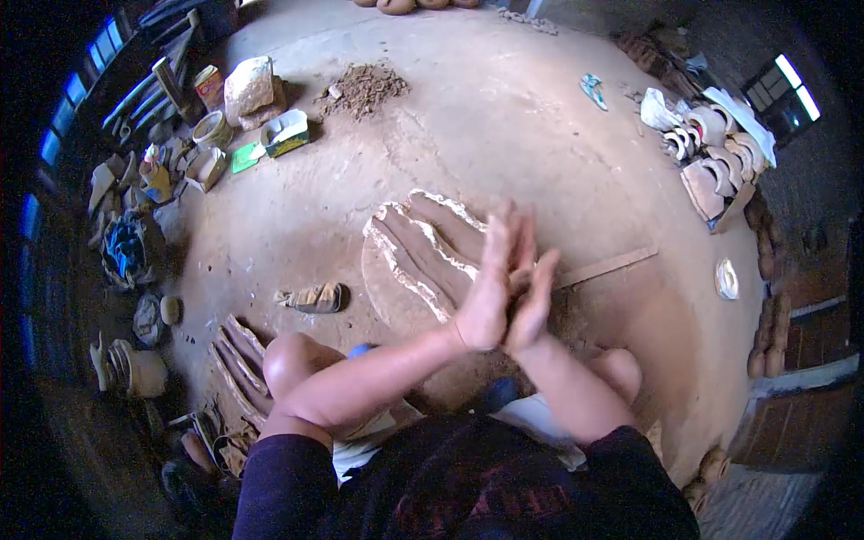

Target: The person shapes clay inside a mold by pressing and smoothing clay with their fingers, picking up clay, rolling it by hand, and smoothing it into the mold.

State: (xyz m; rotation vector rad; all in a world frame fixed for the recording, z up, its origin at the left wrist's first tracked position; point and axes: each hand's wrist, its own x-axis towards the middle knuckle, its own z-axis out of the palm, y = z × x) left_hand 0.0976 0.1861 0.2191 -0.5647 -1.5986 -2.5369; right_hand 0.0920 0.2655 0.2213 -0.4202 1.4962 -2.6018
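My left hand and my right hand meet at the palms, fingers extended upward and slightly blurred; I see no object between them. Beneath and beyond them lie long, grooved brown clay pieces with pale, crusted edges on a flat round clay-coloured base. A wooden strip reaches right from behind my hands. A wrapped beige-and-dark bundle lies left of the base. More long clay pieces rest beside my left knee.
A dirt heap lies on the floor ahead. Containers, a pale lump and assorted piled items line the left side. Stacked curved pottery pieces and a small pale object are at the right.
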